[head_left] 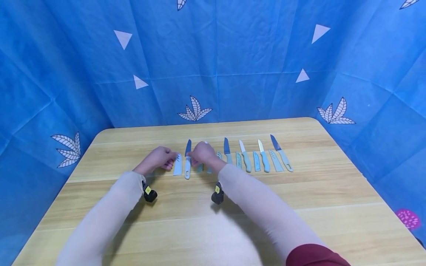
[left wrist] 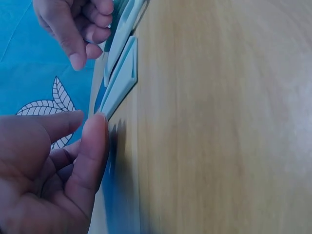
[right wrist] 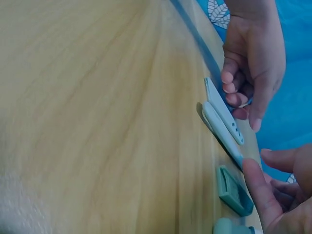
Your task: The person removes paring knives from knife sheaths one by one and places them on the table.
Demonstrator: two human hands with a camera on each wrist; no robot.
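A pale sheath [head_left: 178, 166] with slanted slots lies on the table beside a dark-bladed knife [head_left: 188, 170] with a pale handle. My left hand [head_left: 161, 158] is at the left edge of the sheath, its thumb and index finger apart. In the left wrist view, the left thumb [left wrist: 95, 141] appears to touch the sheath's near end; contact is unclear. Just right of the same knife is my right hand [head_left: 203, 153], fingers loosely bent and a gap between thumb and index finger [right wrist: 261, 187]. It partly covers a green sheath [right wrist: 233, 191] and another knife.
Farther right, more knives lie in a row with their sheaths, among them a dark-bladed knife [head_left: 281, 153], a blue-handled knife [head_left: 265, 160] and a blue sheath [head_left: 256, 162]. A blue patterned curtain [head_left: 213, 74] surrounds the wooden table [head_left: 186, 229].
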